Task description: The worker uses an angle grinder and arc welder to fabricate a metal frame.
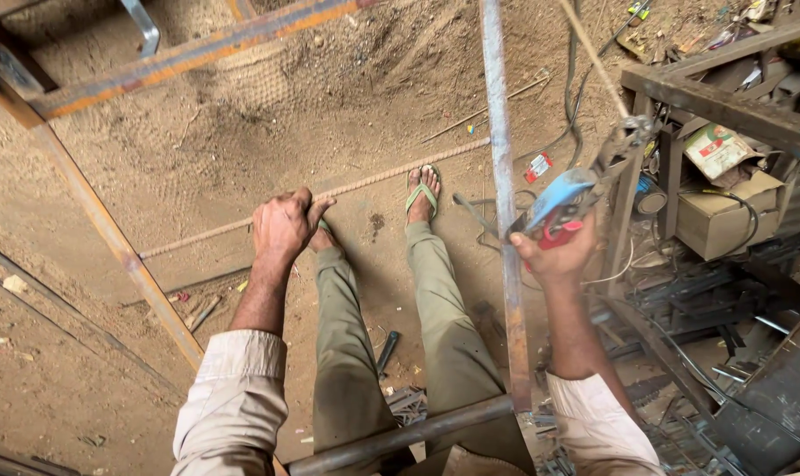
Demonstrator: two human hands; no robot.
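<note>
My right hand grips a welding electrode holder with a blue and red handle, held close to the right side of a grey upright steel bar. The holder's metal jaws clamp a thin rod that slants up and left to the top edge. My left hand hangs in the air above my left foot, fingers loosely bent, with nothing in it. Below are my legs in olive trousers and a foot in a green sandal on sandy ground.
A rusty steel frame bar slants down the left, and an orange-streaked bar crosses the top. A rope lies on the sand. A dark metal rack, a cardboard box and scrap metal crowd the right. A round pipe crosses below.
</note>
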